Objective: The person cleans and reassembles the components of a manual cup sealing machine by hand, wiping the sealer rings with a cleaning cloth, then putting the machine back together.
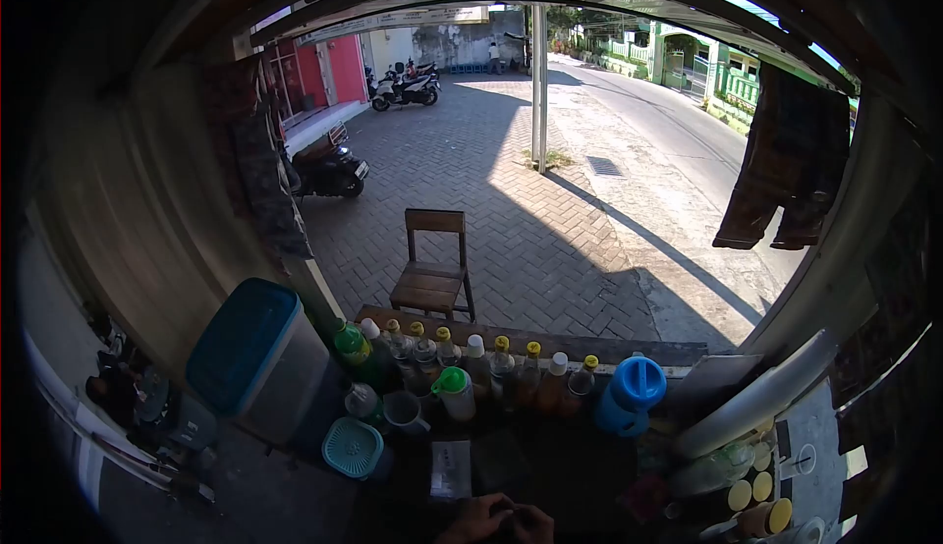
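Note:
My left hand [477, 519] and my right hand [532, 523] meet at the bottom edge of the head view, above the dark counter. Both have bent fingers drawn together, the fingertips almost touching. Anything between them is too small and dark to make out. Just beyond them lies a pale, flat, shiny packet [451, 469], with a dark flat item [501, 461] beside it. Neither hand touches the packet. Farther left stand a teal basket-like container [353, 448] and a clear mug [405, 412].
Bottles with yellow or white caps [501, 360] line the counter's far edge, around a green-topped bottle [453, 392]. A blue jug [631, 394] stands right, a large teal-lidded box [244, 343] left. Yellow-lidded jars [761, 486] sit lower right. Outside are a wooden chair [429, 284] and parked motorbikes [405, 86].

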A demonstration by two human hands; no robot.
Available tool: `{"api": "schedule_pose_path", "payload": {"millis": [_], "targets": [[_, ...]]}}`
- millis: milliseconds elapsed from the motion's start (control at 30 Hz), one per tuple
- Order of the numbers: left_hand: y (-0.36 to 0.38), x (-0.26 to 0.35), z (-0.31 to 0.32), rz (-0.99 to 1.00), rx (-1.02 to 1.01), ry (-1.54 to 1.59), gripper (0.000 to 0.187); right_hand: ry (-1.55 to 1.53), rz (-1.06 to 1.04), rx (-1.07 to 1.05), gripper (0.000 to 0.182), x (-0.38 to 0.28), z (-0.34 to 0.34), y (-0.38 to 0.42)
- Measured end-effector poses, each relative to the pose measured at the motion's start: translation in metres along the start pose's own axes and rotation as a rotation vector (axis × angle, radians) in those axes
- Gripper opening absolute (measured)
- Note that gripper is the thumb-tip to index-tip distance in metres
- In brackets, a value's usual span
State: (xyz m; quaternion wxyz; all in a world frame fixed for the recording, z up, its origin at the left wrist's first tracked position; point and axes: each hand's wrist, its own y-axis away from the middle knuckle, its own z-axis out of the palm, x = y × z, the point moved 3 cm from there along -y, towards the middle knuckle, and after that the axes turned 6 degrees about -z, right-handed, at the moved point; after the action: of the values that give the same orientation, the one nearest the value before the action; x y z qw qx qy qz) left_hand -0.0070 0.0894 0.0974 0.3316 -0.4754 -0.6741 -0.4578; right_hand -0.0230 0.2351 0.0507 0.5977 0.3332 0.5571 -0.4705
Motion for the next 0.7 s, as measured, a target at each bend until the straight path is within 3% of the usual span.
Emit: {"api": "schedule_pose_path", "payload": {"millis": [67,133,200,333,567,600,633,700], "targets": [[0.007,0.004,0.015,0.001,-0.045,-0.017,0.019,-0.060,-0.013,-0.033,0.020,-0.018,-0.007,0.004],[0.014,0.018,0.024,0.059,0.025,0.024,0.019,0.084,-0.015,0.048,0.013,-0.043,-0.022,0.008],[0.024,0.042,0.030,0.252,0.144,-0.025,0.019,0.109,-0.006,0.043,0.012,-0.065,-0.030,0.010],[0.029,0.071,0.036,0.336,0.078,-0.178,0.019,0.170,0.011,0.083,0.012,-0.099,-0.040,0.015],[0.040,0.082,0.026,0.529,0.059,-0.416,0.004,0.352,-0.017,0.290,0.010,-0.076,-0.045,0.036],[0.047,0.088,0.021,0.574,0.068,-0.478,0.003,0.488,-0.043,0.290,0.016,-0.070,-0.046,0.032],[0.054,0.091,0.015,0.565,0.062,-0.479,0.003,0.622,-0.067,0.289,0.023,-0.065,-0.044,0.034],[0.068,0.096,0.010,0.533,0.038,-0.474,0.006,0.601,-0.146,0.368,0.016,-0.090,-0.030,0.023]]}}
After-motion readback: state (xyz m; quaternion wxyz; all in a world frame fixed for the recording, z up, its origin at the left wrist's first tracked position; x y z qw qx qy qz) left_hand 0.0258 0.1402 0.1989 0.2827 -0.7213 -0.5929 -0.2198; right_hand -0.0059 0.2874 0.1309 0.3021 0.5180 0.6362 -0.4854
